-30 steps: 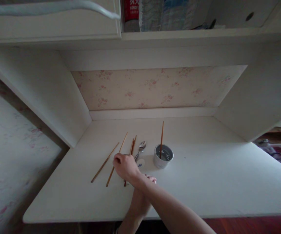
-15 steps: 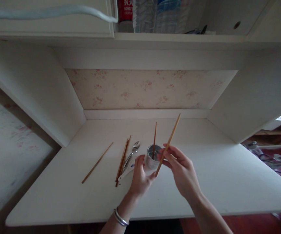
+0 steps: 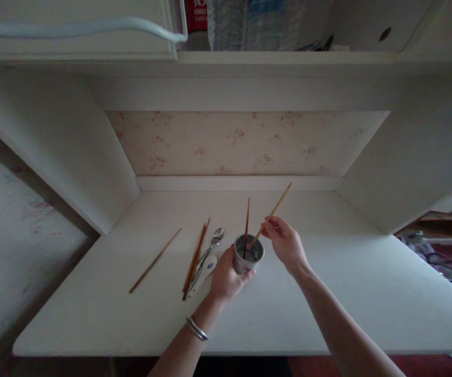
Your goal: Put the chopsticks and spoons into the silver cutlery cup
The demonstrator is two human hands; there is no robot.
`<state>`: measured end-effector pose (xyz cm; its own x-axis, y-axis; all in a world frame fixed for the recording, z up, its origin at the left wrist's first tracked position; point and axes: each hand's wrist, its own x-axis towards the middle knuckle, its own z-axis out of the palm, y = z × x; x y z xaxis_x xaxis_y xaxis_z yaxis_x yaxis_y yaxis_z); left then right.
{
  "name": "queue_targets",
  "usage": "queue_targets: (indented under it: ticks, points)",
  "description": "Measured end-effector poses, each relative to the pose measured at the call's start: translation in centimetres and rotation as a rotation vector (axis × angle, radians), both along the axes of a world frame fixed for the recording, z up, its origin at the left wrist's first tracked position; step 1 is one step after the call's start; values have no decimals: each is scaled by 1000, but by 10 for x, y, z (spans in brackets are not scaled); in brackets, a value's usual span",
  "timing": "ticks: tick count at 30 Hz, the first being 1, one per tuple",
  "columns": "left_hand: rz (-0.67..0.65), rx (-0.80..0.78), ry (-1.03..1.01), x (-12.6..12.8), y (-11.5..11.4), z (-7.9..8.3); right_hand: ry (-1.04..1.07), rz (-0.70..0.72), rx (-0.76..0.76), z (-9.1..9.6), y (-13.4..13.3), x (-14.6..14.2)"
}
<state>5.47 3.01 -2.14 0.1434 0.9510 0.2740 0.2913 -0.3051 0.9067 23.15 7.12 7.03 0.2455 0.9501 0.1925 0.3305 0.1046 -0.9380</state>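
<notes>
1. Since half a second ago, your right hand (image 3: 286,245) has swung the light chopstick (image 3: 279,202) back. Its lower tip was out front by your left fingers, and now it's down inside the chopstick holder (image 3: 258,258).
2. Your left hand (image 3: 226,278) moved too. It was only up against the holder's side before, and now the grip is wrapped round the near-left wall, thumb and fingers closed on it.
3. Your right grip is a narrow pinch, fingertips closed on the light chopstick partway along. The stick is tilted, with its top end leaning away to the right, well above the rim.
4. That holder sits on the white tabletop (image 3: 328,303), roughly mid-width, between your two hands. You can make out small holes in its bottom.
5. Already in there is one dark chopstick (image 3: 247,222), standing close to upright. The two sticks are well apart at the top and come near each other inside the holder. Can't tell if they touch down there.
6. Lying flat to the left of the holder:
   - a white ceramic spoon (image 3: 206,268) just beside your left hand
   - a metal spoon (image 3: 215,238) right next to it, bowl pointing away from you
   - a pair of dark chopsticks (image 3: 195,259) lying together beside the spoons
   - a lone chopstick (image 3: 155,260) further left, apart from the rest
7. You've got a couple of silver bangles (image 3: 196,329) on your left wrist.
</notes>
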Motion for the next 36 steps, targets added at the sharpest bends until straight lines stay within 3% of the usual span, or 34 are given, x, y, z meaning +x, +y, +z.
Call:
queue_targets:
  ticks: [3, 12, 22, 36]
  points:
    - [34, 25, 65, -1, 0, 0, -179, 25, -36, -4, 2, 0]
    - [17, 7, 77, -1, 0, 0, -283, 112, -28, -3, -5, -12]
    - [32, -3, 109, -4, -2, 1, -323, 113, 2, -23, -9, -18]
    - [9, -10, 116, -4, -3, 2, -282, 103, -69, -24, -6, -20]
